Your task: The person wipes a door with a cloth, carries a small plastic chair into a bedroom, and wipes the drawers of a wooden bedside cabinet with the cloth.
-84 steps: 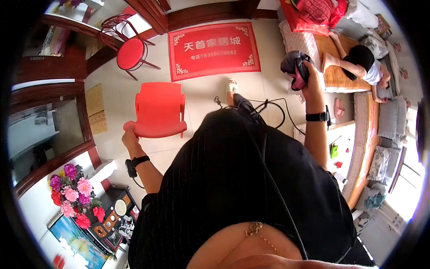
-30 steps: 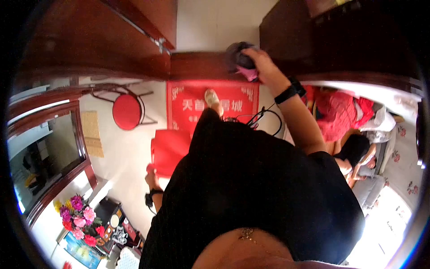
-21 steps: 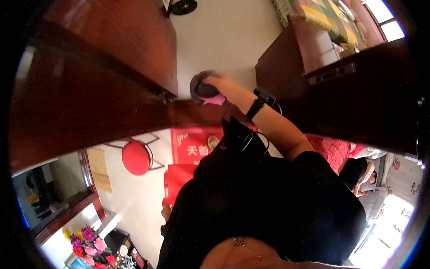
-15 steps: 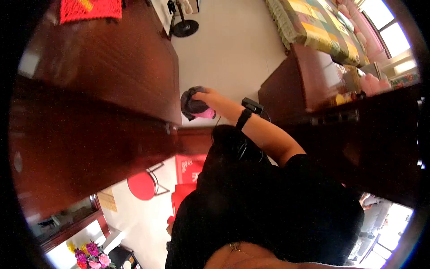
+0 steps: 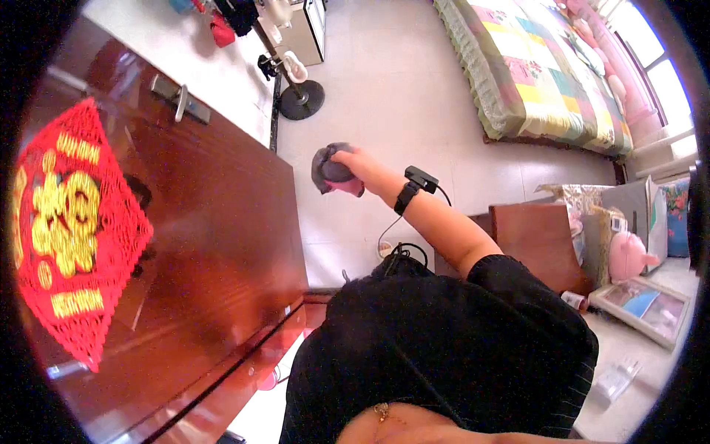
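My right hand (image 5: 345, 160) reaches forward over the pale floor, closed around a dark grey and pink bundle (image 5: 336, 172) that looks like bunched cloth. Its exact kind is not clear. A black strap with a small black box (image 5: 420, 180) sits on my right wrist, with a thin cable running from it. My left hand is out of sight.
A brown wooden door (image 5: 222, 214) with a lever handle (image 5: 181, 102) and red hanging ornament (image 5: 81, 222) stands at left. Ahead is a stand with a round black base (image 5: 302, 100). A bed (image 5: 532, 70) lies ahead right; a cluttered white tabletop (image 5: 614, 370) is beside me.
I have moved forward past the door into the room; more of the bed, stand and tabletop shows. The bundle stays in my right hand.
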The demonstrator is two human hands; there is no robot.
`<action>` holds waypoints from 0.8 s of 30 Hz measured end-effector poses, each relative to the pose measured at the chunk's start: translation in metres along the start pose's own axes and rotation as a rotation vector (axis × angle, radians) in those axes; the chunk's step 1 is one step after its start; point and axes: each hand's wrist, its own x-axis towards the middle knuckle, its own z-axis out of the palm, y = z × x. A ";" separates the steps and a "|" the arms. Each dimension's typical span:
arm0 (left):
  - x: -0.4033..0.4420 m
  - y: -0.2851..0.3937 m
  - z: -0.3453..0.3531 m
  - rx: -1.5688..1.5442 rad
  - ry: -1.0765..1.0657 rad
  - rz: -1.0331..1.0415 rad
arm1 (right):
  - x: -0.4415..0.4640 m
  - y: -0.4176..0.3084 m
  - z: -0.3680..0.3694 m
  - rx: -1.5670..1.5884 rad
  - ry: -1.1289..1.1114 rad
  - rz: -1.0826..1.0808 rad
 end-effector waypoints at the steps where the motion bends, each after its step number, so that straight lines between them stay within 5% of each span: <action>1: 0.001 0.027 0.012 -0.013 -0.007 0.015 | 0.012 -0.011 -0.014 -0.003 0.074 -0.009; 10: 0.045 0.234 0.138 0.003 -0.036 0.025 | 0.134 -0.134 -0.145 0.015 0.138 0.019; 24: 0.164 0.559 0.292 0.425 -0.067 0.182 | 0.343 -0.382 -0.392 0.051 0.382 -0.114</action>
